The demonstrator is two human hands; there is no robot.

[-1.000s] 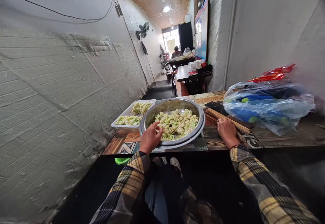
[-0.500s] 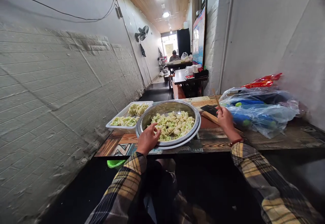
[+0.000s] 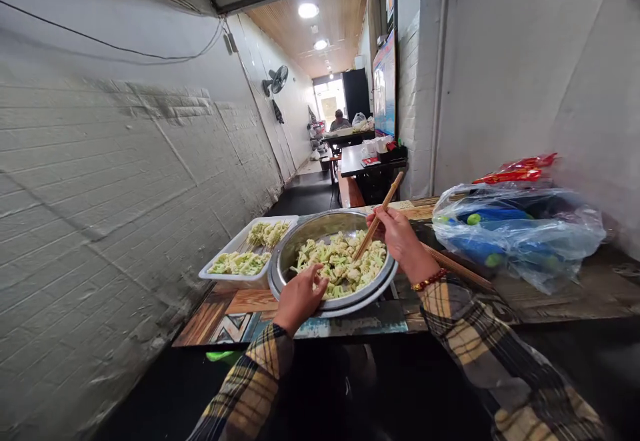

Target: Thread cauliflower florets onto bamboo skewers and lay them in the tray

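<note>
Holding a few wooden sticks (image 3: 379, 217), the right hand (image 3: 400, 237) is closed around them over the right side of the metal bowl (image 3: 320, 225), with the sticks slanting so that their lower ends come down at the cauliflower (image 3: 334, 257) and their tops point up and away to the right. The left hand (image 3: 300, 297) is at the near left rim, half open with its fingers curled in over the bowl – whether it has hold of a piece, I cannot tell. Cauliflower pieces spread across the bottom of the bowl, which sits on the patterned table (image 3: 250, 299). Just beside it on the left is a white tray (image 3: 214, 275) with more cauliflower in two groups, one near and one far, and thin sticks showing between them. On the other side, a bundle of sticks (image 3: 463, 267) lies on the table, partly hidden by the right forearm. Beyond that bundle rests a clear plastic bag (image 3: 520, 234) with blue and green showing through – and a red packet (image 3: 517, 169) behind it. Far down the room, a person (image 3: 340, 121) is at another table.
</note>
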